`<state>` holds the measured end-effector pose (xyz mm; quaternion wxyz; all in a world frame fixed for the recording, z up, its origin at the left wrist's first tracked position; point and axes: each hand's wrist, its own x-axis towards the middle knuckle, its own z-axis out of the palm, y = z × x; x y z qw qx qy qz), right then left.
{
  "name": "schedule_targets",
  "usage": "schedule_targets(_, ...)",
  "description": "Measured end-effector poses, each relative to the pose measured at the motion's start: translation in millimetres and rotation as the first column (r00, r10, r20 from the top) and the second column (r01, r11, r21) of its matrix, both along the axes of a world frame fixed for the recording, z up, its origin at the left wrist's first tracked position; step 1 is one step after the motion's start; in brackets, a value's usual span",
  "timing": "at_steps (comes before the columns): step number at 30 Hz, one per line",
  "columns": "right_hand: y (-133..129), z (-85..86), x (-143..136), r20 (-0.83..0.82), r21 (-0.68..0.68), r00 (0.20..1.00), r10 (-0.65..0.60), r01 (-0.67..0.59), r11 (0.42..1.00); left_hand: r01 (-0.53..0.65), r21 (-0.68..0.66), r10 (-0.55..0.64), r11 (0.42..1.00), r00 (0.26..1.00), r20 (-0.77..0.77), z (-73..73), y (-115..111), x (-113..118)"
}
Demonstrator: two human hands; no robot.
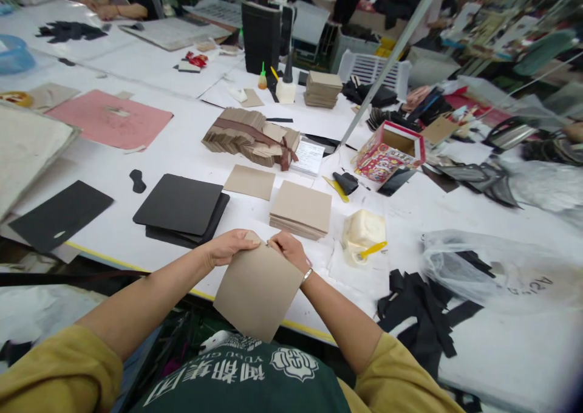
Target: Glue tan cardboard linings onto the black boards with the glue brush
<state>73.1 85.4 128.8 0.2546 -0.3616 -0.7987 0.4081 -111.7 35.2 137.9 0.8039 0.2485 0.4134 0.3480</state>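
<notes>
"Head view, quick. Where's the piece?"

"Beige cardboard sheet (259, 291), lifted over the near edge of the white table (182, 139), sloping down toward the dark green apron (273, 395)."

"Hands?"

"Left hand (233, 246): thumb and fingers clamped on the far edge. Right hand (289, 249): fingers curled closed on that same edge, just right of it. Fingertips partly hidden there."

"Handling?"

"My call: light, fairly stiff, bends a little, matt so not slippery. Corners could crease or fray under a hard pinch."

"Best hold?"

"Opposite side edges, about halfway down, flat fingers. Two hands at the far edge let the near end swing."

"Nearby?"

"Beige cardboard stack (301, 206) beyond the right hand, loose beige sheet (249, 181) left of that, black boards (180, 200) farther left. Glue tub (364, 228) on the right, yellow-handled brush (374, 249) in it. Keep glue off the cardboard; it'd likely mark."
</notes>
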Motion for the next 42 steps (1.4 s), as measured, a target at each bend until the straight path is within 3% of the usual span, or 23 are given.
schedule_targets(2, -4.1, 1.1, -3.2, -0.060, -0.336, 0.998, -0.025, 0.003, 0.942, -0.023, 0.041, 0.024, 0.999, 0.999, -0.021, 4.4, -0.8, -1.1)
schedule_targets(4, -7.5, 8.1, -4.5, -0.109, -0.621, 0.993, -0.039, -0.038, 0.783, -0.039, 0.086, 0.043, 0.996, 0.998, -0.046, 10.7, -1.6, -2.0)
schedule_targets(6, -9.9, 17.6, -3.5, -0.154, -0.750, 0.987, -0.040, -0.090, 0.655, -0.040, 0.116, 0.049, 0.992, 0.996, -0.073, 17.3, -2.5, -2.4)
schedule_targets(8, -11.5, 26.2, -1.8, -0.203, -0.771, 0.979, -0.011, -0.152, 0.619, -0.035, 0.132, 0.046, 0.991, 0.995, -0.087, 22.6, -3.7, -2.4)
schedule_targets(13, -17.2, 34.7, -3.4, -0.259, -0.710, 0.964, 0.056, -0.229, 0.666, -0.030, 0.136, 0.038, 0.990, 0.998, -0.058, 29.1, -8.8, -2.8)
schedule_targets(16, -24.3, 37.1, -4.8, -0.169, -0.512, 0.984, 0.060, -0.140, 0.848, -0.045, 0.132, 0.051, 0.990, 0.998, -0.048, 31.1, -13.6, -3.6)
schedule_targets(18, -29.0, 39.7, -3.5, -0.079, -0.243, 0.994, 0.069, -0.086, 0.966, -0.041, 0.125, 0.048, 0.991, 0.998, -0.047, 32.3, -17.5, -3.8)
schedule_targets(19, -30.7, 40.8, -2.3, -0.025, -0.103, 0.997, 0.076, -0.078, 0.992, -0.036, 0.121, 0.042, 0.992, 0.998, -0.046, 32.8, -19.4, -3.8)
schedule_targets(23, -32.3, 39.5, 1.5, 0.137, 0.292, 0.988, 0.072, -0.110, 0.950, -0.029, 0.114, 0.033, 0.993, 0.999, -0.034, 33.8, -24.7, -2.8)
schedule_targets(26, -32.3, 35.2, 0.8, 0.162, 0.397, 0.986, 0.024, -0.088, 0.913, -0.023, 0.131, 0.028, 0.991, 0.999, -0.036, 34.9, -26.1, -2.4)
schedule_targets(29, -34.9, 36.7, -2.9, 0.152, 0.337, 0.988, -0.037, -0.017, 0.941, -0.023, 0.154, 0.032, 0.988, 0.998, -0.059, 40.1, -27.3, -3.3)
schedule_targets(34, -42.4, 50.1, -7.4, 0.050, -0.025, 0.998, -0.033, 0.034, 0.999, -0.070, 0.219, 0.103, 0.973, 0.984, -0.145, 57.8, -33.5, -4.2)
schedule_targets(40, -52.0, 62.1, -6.6, -0.115, -0.256, 0.989, -0.096, 0.064, 0.965, -0.048, 0.324, 0.116, 0.945, 0.974, -0.194, 72.0, -39.2, -1.7)
schedule_targets(42, -53.2, 69.4, -4.1, -0.185, -0.382, 0.981, -0.063, -0.012, 0.924, -0.016, 0.385, 0.105, 0.923, 0.971, -0.213, 76.8, -39.4, -3.5)
